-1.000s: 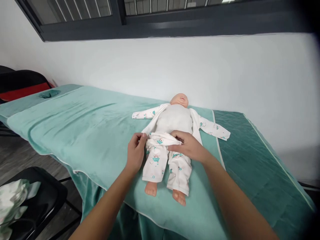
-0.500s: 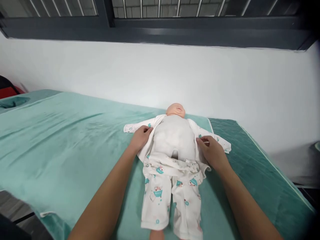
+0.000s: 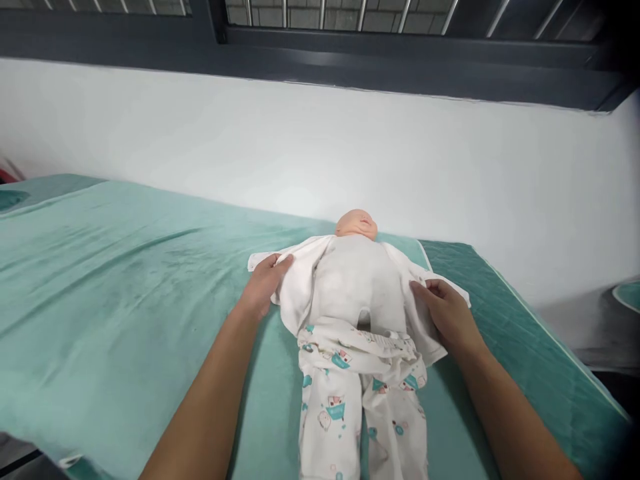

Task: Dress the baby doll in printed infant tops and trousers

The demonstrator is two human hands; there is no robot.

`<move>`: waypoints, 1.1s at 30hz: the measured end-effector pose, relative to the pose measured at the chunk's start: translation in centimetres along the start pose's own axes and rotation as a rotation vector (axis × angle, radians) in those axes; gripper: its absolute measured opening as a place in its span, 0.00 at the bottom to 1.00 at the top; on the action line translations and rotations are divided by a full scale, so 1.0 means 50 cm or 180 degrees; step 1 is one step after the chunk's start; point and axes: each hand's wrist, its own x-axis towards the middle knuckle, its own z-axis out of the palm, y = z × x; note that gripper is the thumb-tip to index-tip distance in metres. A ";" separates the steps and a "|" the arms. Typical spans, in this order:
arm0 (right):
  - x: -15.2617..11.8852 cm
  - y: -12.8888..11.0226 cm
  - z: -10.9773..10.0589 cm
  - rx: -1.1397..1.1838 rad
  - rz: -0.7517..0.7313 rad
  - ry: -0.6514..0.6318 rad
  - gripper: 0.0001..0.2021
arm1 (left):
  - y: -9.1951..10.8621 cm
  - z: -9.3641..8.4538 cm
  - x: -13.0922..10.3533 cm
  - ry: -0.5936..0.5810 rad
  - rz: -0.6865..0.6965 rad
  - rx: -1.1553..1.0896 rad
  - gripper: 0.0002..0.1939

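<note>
A baby doll (image 3: 345, 280) lies on its back, head toward the wall, its white cloth torso bare at the front. It wears a white long-sleeved top (image 3: 300, 280), spread apart at both sides. My left hand (image 3: 267, 280) pinches the top's left front panel and holds it outward. On the other side my right hand (image 3: 443, 307) grips the right front panel between thumb and fingers. White pants (image 3: 335, 400) with a teal boat print cover the doll's legs, their waistband bunched below the torso. The sleeve ends lie partly behind my hands.
Under the doll is a light teal sheet (image 3: 150, 320), with a darker teal quilted cover (image 3: 530, 373) to the right. A white wall (image 3: 240, 140) with a dark window frame (image 3: 350, 63) stands behind. The bed's front edge shows at lower left.
Both hands have moved outward, drawing the top's front panels wider so their plain inner side shows. The view has shifted slightly, placing the doll a little further right.
</note>
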 end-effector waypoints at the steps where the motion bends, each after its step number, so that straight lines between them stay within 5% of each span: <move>1: 0.001 0.002 -0.003 0.0218 0.0070 0.0022 0.18 | -0.002 -0.009 0.000 0.0064 -0.0049 -0.0011 0.22; 4: 0.009 0.007 -0.023 0.0240 0.0173 0.0139 0.19 | -0.012 -0.036 -0.004 0.0410 -0.0001 0.0245 0.20; 13: 0.056 0.052 -0.101 -0.1999 0.0095 0.0518 0.19 | -0.023 -0.061 -0.020 0.1626 0.0518 0.2441 0.16; 21: 0.037 0.058 -0.106 -0.2588 0.0214 0.0339 0.20 | -0.023 -0.046 -0.060 0.1731 0.0335 0.3393 0.16; 24: 0.023 0.049 -0.093 -0.2713 -0.0386 0.0698 0.16 | -0.026 -0.034 -0.086 0.1856 0.0351 0.3623 0.15; 27: -0.001 0.027 -0.060 -0.2321 -0.1560 0.0958 0.12 | -0.034 -0.028 -0.105 0.1942 0.0453 0.3823 0.15; 30: -0.029 0.004 -0.018 -0.1692 -0.2418 0.0375 0.09 | -0.045 -0.028 -0.114 0.1999 0.0778 0.4108 0.15; 33: -0.046 -0.005 0.008 -0.1486 -0.2555 -0.0271 0.08 | -0.053 -0.029 -0.120 0.1926 0.1312 0.4348 0.16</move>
